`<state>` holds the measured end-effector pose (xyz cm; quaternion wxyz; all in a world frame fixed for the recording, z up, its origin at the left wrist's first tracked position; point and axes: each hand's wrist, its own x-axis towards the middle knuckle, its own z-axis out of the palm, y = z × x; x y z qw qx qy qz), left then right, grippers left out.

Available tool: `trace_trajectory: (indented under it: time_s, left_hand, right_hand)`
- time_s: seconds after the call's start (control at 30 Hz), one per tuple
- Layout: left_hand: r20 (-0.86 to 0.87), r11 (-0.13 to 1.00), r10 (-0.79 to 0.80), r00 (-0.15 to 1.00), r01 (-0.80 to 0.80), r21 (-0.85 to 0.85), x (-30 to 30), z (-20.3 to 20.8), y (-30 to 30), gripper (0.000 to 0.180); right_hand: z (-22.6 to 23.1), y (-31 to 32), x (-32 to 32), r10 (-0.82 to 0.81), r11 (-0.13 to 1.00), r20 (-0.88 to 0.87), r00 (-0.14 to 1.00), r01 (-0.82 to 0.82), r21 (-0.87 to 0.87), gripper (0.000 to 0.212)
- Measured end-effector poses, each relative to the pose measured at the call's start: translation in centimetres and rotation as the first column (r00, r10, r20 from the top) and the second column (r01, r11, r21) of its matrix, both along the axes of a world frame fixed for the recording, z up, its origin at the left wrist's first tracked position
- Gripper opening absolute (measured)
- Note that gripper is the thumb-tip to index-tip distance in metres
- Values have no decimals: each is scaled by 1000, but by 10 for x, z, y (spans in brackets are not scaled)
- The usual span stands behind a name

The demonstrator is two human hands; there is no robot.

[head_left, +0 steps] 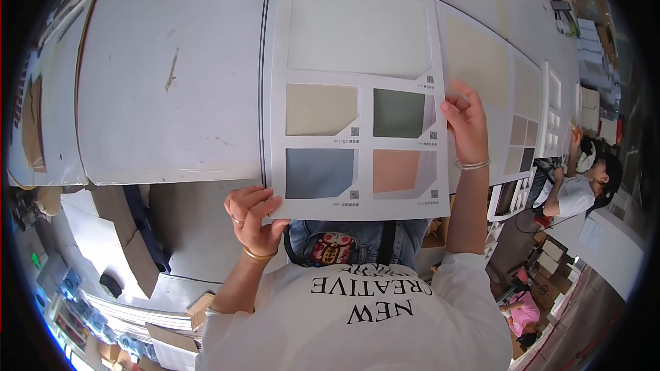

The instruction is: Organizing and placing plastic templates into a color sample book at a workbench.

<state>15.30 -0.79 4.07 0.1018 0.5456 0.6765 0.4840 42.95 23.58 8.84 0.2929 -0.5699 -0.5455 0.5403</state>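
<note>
A white swatch board (366, 75) lies open in front of me, its near end overhanging the table. Its windows show a large pale panel (357, 24) above beige (321, 110), dark green (399, 113), blue-grey (320, 173) and salmon (395, 170) swatches. My left hand (254, 218), closed around the near left corner, wears a ring and a bracelet. At the board's right edge my right hand (469, 120) has bent fingers, their tips against the edge. Past it, a second panel (481, 51) with beige swatches extends to the right.
The white table (165, 34) bears a brown scuff mark. Pale frames (552, 106) stand at its right end. A person in white (574, 192) sits at the right, another in pink (521, 316) farther down. An open carton (113, 233) is below the table at left.
</note>
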Motion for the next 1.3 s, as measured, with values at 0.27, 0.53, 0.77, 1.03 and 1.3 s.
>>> trace_trajectory:
  time_s: [0.27,0.53,0.77,1.03,1.3]
  left_hand:
    - [-170,1000,-16,985,12,-23,-2,-5,-6,37]
    - [-120,997,-74,990,73,-9,-6,-8,-7,38]
    - [-82,995,-97,992,97,5,-8,-9,-11,42]
    - [166,990,-114,980,126,-63,-14,-11,-13,52]
    - [279,981,-185,942,191,4,-22,-15,-12,49]
  right_hand:
    - [-6,1,-16,35,989,60,998,-43,142,37]
    - [-12,1,-11,38,983,35,999,-44,180,38]
    - [-12,-2,-13,48,979,70,996,-61,193,37]
    - [-16,2,-9,63,982,74,995,-75,171,37]
    - [-18,0,-11,90,974,48,995,-98,206,38]
